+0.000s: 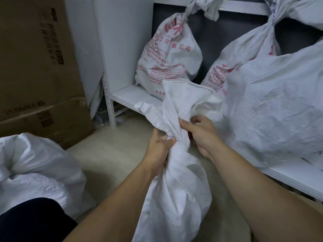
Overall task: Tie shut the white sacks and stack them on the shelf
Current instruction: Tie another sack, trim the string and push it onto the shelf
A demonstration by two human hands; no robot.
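1. Left hand (pixel 160 145), at centre frame, curls round the twisted neck of a white sack (pixel 174 198), with the thumb pressed into the cloth.
2. Right hand (pixel 201 135) grips the same neck from the opposite side, fingers curled into the fabric.
3. That sack stands on the pale floor (pixel 113 163) at lower centre. Its loose mouth flares open above both hands, just in front of the shelf edge.
4. Behind it, on the white shelf (pixel 125 96), a knotted sack with red print (pixel 167 55) stands upright at upper centre.
5. A bulky sack (pixel 279 102) fills the right side, lying on the same shelf.
6. An untied sack (pixel 35 172) sits at lower left, below stacked cardboard boxes (pixel 35 58).
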